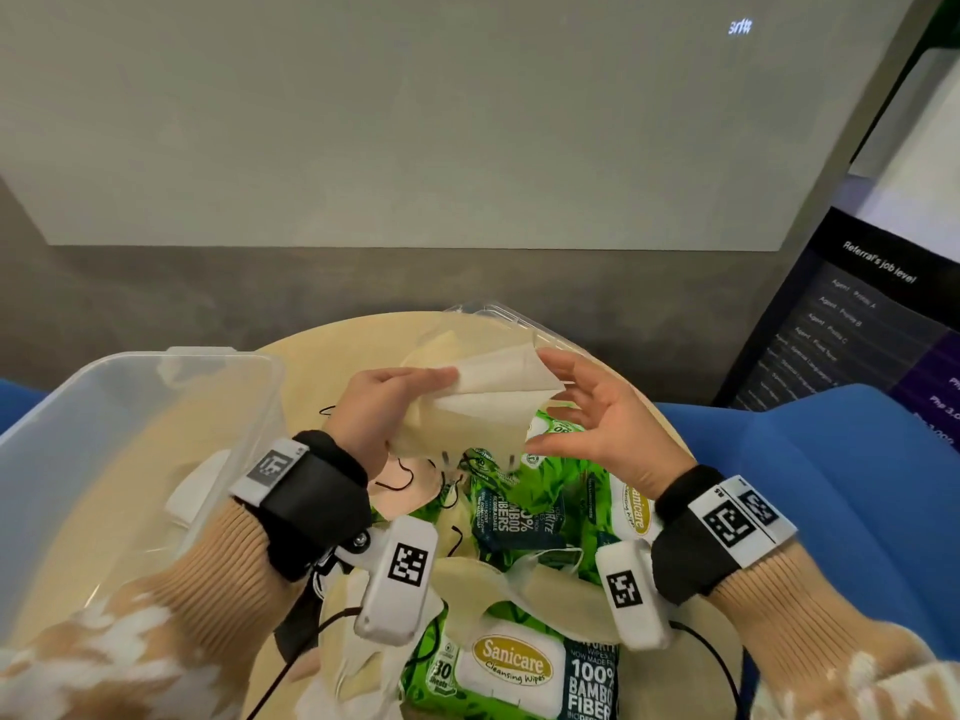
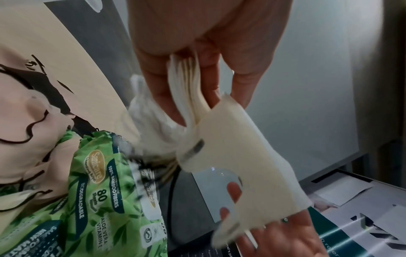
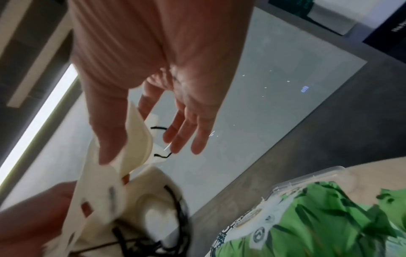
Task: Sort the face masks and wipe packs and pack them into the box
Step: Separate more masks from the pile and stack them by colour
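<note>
Masks [image 1: 488,402], a cream stack, hang mid-frame above the heaped wipe packs [image 1: 524,511], long axis running left to right between both hands. The left hand [image 1: 374,413] is nearer and pinches the stack's left end, fingers [image 2: 239,87] and thumb curled round it. The right hand [image 1: 597,413] is spread, fingers [image 3: 182,135] straight, thumb touching the right edge. The clear box [image 1: 67,423] waits at left on the round bench [image 1: 353,340].

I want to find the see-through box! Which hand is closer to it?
Left. The left hand, gripping cream face masks, is just right of the clear box. The right hand is farther right, beyond the masks.
</note>
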A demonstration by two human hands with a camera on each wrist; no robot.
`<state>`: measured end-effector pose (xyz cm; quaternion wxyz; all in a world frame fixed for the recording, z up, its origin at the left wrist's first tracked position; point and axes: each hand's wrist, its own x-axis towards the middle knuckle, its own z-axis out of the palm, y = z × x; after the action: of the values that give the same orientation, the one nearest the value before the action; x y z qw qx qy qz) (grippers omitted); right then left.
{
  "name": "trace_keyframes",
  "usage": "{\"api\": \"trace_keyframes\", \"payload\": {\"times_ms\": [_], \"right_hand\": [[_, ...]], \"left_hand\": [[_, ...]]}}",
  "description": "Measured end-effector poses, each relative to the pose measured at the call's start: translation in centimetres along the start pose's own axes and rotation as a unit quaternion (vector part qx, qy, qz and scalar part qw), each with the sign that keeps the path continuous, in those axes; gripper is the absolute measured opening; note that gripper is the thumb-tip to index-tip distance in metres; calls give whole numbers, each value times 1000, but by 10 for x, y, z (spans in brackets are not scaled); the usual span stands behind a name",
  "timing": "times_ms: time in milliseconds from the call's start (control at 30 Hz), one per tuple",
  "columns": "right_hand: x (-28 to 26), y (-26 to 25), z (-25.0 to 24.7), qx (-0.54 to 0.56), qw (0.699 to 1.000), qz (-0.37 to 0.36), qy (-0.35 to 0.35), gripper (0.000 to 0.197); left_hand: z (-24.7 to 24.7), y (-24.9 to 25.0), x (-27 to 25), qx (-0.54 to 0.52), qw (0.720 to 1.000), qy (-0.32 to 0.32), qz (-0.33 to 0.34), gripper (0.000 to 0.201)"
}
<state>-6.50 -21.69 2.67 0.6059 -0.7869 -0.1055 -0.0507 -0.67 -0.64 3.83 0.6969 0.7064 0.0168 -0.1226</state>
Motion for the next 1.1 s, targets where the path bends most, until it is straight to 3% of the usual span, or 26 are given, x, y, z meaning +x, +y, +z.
{"api": "trace_keyframes", "payload": {"times_ms": [167,233,433,500,633,867,1000,1100], "right_hand": [[7,-7,11,66,987,-39,138,22],[8,-10,8,75,985,-34,154,12],[14,2,-20,-7,959,35,281,27],[17,8,-24,-55,957,97,266,23],[16,3,-14,-129,965,171,148,35],[14,-14,10,20,981,175,84,35],[12,-20,14,109,980,161,42,35],[12,-22,12,111,982,147,48,37]], "left_hand": [[5,-6,-4,23,999,-24,9,25],[6,-5,-9,27,999,-39,23,24],[-4,1,-9,58,996,-12,65,29],[-5,2,-8,66,995,4,75,19],[5,-1,-11,115,987,-10,111,9],[27,-7,-22,227,952,-105,175,37],[30,-6,-19,234,950,-93,186,34],[29,-3,-19,225,951,-95,191,27]]}}
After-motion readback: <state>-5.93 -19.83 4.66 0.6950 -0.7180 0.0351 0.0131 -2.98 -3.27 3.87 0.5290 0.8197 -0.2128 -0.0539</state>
